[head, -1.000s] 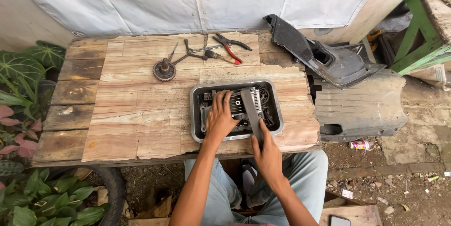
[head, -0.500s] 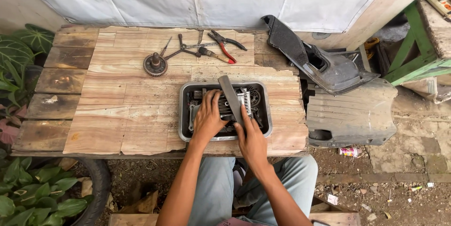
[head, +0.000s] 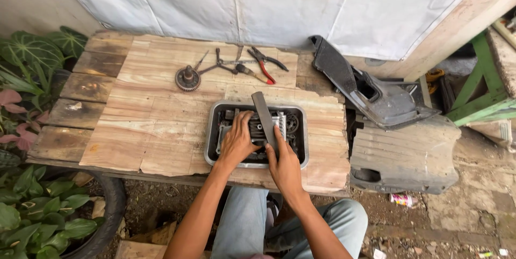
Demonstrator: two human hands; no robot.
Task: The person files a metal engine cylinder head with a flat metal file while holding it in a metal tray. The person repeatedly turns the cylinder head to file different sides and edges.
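A grey metal tray (head: 210,136) sits near the front edge of a wooden plank table (head: 156,114). Inside it lies a metal engine part (head: 287,123) with gears. My left hand (head: 235,142) rests flat on that part, fingers spread. My right hand (head: 284,161) grips the lower end of a long flat dark metal bar (head: 263,112), which slants up and away over the tray.
A toothed gear (head: 187,78) and several hand tools, among them red-handled pliers (head: 264,65), lie at the table's far side. Dark plastic vehicle panels (head: 376,97) lie to the right. Leafy plants (head: 32,60) and a tyre (head: 107,216) stand left.
The view has shifted, so the table sits differently in frame. My right hand has swung the bar from a low tilt over the tray's right side to a longer slant across its middle.
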